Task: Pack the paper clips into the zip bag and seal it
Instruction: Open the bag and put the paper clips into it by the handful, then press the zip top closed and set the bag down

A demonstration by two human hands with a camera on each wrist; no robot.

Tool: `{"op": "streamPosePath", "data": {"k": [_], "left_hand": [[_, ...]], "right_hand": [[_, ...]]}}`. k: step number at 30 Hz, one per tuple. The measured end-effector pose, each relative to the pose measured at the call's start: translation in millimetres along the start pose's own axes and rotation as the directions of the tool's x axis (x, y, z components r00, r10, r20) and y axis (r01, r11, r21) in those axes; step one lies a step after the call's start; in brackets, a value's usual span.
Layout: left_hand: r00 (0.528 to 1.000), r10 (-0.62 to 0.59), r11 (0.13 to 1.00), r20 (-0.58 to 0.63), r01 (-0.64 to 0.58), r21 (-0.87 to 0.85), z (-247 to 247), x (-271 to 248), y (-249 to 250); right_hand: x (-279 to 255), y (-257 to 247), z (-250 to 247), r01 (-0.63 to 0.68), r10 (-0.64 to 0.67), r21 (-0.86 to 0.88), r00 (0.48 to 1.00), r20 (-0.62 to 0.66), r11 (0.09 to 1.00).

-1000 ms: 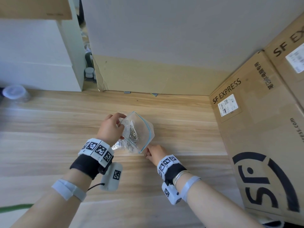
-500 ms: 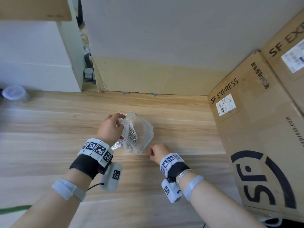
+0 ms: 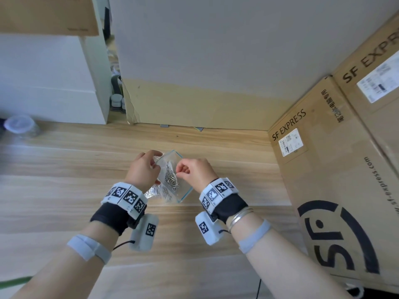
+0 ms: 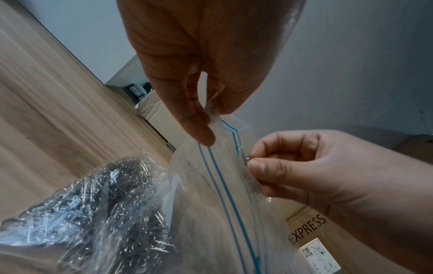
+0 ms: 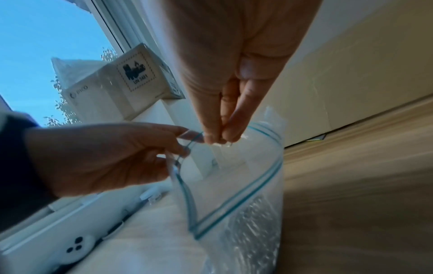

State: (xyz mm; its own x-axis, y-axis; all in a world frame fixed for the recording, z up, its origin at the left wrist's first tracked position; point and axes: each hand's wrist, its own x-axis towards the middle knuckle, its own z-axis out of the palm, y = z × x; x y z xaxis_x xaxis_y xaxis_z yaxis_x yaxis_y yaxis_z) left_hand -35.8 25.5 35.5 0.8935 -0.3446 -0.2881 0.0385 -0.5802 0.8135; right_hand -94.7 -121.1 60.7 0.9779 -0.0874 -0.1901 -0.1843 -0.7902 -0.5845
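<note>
A clear zip bag (image 3: 182,194) with a blue zip line stands on the wooden table (image 3: 64,190), its mouth wide open. A heap of silver paper clips (image 3: 170,180) lies inside it, also seen through the plastic in the left wrist view (image 4: 117,204). My left hand (image 3: 156,167) pinches the bag's left rim between thumb and fingers (image 4: 206,128). My right hand (image 3: 178,170) hovers at the mouth, thumb and forefinger pinched on a small paper clip (image 4: 247,158). The right wrist view shows those fingertips (image 5: 230,134) pressed together just above the open rim of the bag (image 5: 234,185).
Large SF Express cartons (image 3: 323,169) wall off the right side. A tall cardboard sheet (image 3: 194,104) stands at the back, a white box (image 3: 54,93) at the back left. A clear lidded jar (image 3: 19,124) sits at the far left edge.
My right hand has risen from the table by the bag's near corner up to the open mouth, fingers pinched. The left hand has kept its hold on the rim.
</note>
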Motion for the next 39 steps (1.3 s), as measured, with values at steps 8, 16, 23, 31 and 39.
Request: {"op": "streamPosePath", "data": {"k": [8, 16, 23, 31, 39], "left_hand": [[1.0, -0.021, 1.0, 0.001, 0.021, 0.011, -5, -2, -4], [0.984, 0.035, 0.997, 0.176, -0.046, 0.061, -2, -2, 9], [0.97, 0.084, 0.996, 0.227, -0.087, 0.005, -3, 1, 7], [0.977, 0.211, 0.965, 0.015, -0.21, 0.159, -22, 6, 24], [0.969, 0.208, 0.974, 0.132, -0.217, 0.062, 4, 0, 27]], "right_hand": [[-2, 26, -15, -0.129, 0.117, -0.102, 0.986, -0.118, 0.986], [0, -7, 7, -0.217, 0.188, 0.051, 0.922, 0.339, 0.975], [1, -6, 12, -0.237, 0.226, 0.09, 0.967, 0.116, 0.967], [-10, 2, -55, -0.092, 0.071, 0.09, 0.973, 0.22, 0.992], [-15, 18, -86, -0.107, 0.132, -0.145, 0.975, 0.178, 0.984]]}}
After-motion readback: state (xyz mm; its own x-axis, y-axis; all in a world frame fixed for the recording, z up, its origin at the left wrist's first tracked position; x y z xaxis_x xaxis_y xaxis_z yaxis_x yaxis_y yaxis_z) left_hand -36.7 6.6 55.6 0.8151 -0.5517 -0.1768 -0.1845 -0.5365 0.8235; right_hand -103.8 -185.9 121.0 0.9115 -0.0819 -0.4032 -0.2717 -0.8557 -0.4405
